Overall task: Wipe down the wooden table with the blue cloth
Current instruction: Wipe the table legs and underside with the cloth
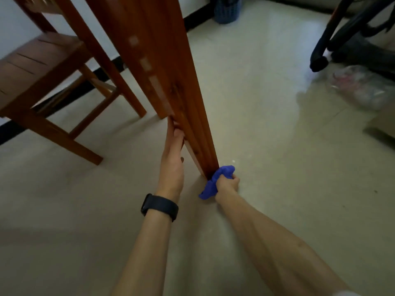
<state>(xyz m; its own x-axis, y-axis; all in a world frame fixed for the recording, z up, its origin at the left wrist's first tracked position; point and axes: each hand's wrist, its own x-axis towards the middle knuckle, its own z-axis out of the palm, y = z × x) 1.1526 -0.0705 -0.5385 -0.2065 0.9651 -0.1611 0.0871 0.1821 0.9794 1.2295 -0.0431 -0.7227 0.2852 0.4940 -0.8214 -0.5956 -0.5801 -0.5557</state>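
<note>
A reddish-brown wooden table leg (pixel 171 77) runs from the top of the view down to the pale floor. My right hand (pixel 227 184) grips the bunched blue cloth (pixel 215 182) and presses it against the very foot of the leg. My left hand (pixel 173 159), with a black band on its wrist, lies along the leg's left side a little higher up, fingers stretched up the wood and their tips tucked behind its edge.
A wooden chair (pixel 49 82) stands to the left of the leg. A dark blue basket (pixel 227 9) sits by the far wall. At the right are black chair legs (pixel 333 39) and a clear plastic bag (pixel 363 86) on the floor.
</note>
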